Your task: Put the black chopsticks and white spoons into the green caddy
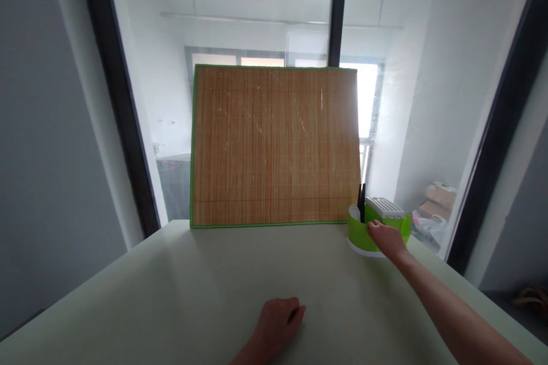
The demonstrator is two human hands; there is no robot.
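Note:
At the far right of the table, a lime-green desk organizer (356, 232) with a white base holds a dark, two-pronged upright thing (362, 205) and a white slotted part (385, 207). My right hand (386, 238) reaches across to it, fingers closed at the organizer's front rim; the fingertips are partly hidden. Close to me, my left hand (280, 319) rests on the tabletop, its fingers curled in and thumb alongside, with nothing visible in it.
A bamboo mat (274, 148) with green edging stands upright at the back of the pale table (205, 285). Behind it is a glass partition with dark frames (336, 11). Cardboard boxes and plastic bags (436, 211) lie beyond the glass at right.

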